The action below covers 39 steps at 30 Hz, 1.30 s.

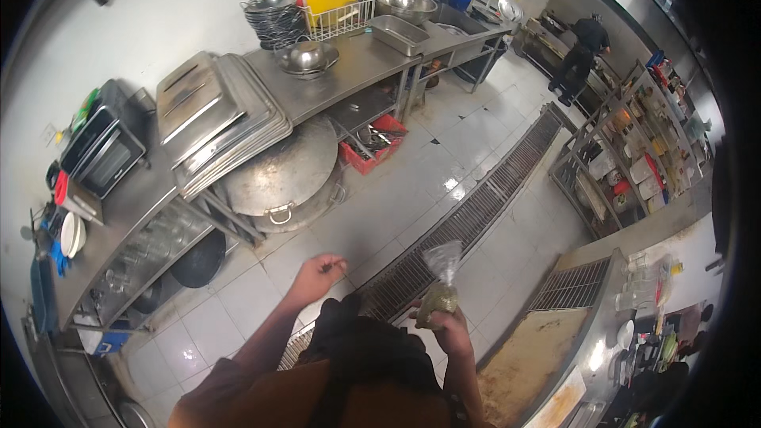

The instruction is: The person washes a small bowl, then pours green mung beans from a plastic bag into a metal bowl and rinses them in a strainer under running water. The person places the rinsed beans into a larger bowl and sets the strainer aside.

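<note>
My right hand (452, 333) is wrapped round the lower part of a clear plastic bag (441, 301). Something greenish fills the bag's bottom, and its thin gathered top stands up above my fingers. My left hand (315, 279) is held out over the tiled floor with its fingers curled in. A small dark spot shows at those fingers, too small to name. Neither hand touches a table or shelf.
A steel counter (361, 63) along the left wall holds stacked trays (230, 111) and bowls. A large round pan (281, 166) and a red crate (372, 143) sit below. A floor grate (483, 206) runs ahead. A person (583, 51) stands far right, beyond a shelf rack (626, 143).
</note>
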Available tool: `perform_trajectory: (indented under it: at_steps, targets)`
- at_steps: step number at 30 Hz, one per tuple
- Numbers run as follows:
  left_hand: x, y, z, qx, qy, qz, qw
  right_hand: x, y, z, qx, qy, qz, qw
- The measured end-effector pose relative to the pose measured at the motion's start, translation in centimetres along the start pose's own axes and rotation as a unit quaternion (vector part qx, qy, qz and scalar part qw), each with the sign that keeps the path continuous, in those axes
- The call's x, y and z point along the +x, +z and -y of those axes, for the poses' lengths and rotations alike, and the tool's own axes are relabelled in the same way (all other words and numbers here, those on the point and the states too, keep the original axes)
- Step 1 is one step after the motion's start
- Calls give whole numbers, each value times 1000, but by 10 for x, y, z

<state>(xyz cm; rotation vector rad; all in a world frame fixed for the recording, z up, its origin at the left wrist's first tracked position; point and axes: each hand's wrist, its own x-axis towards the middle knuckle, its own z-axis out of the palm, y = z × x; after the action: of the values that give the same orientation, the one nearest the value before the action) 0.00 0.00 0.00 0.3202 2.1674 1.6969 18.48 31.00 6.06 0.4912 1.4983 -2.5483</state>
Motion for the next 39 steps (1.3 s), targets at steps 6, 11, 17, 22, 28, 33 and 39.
perform_trajectory:
  at_steps: [6,11,17,22,28,33,39]
  targets:
    - [202,-25,-71,78,54,-22,995,118,-51,47,104,-70,-81,989]
    - [338,-30,-110,69,75,-145,984,192,-135,46,147,-46,-173,973]
    - [469,-49,-157,154,96,-323,929,297,-233,100,155,7,-220,963]
    - [568,-112,-175,268,49,-454,848,403,-309,178,101,-28,-182,978]
    - [675,-177,-173,347,4,-541,766,515,-321,283,64,-32,-197,978]
    - [746,-239,-164,339,-196,-493,777,608,-325,322,37,22,-206,978]
    - [796,-267,-108,323,-271,-425,801,690,-333,352,80,44,-220,971]
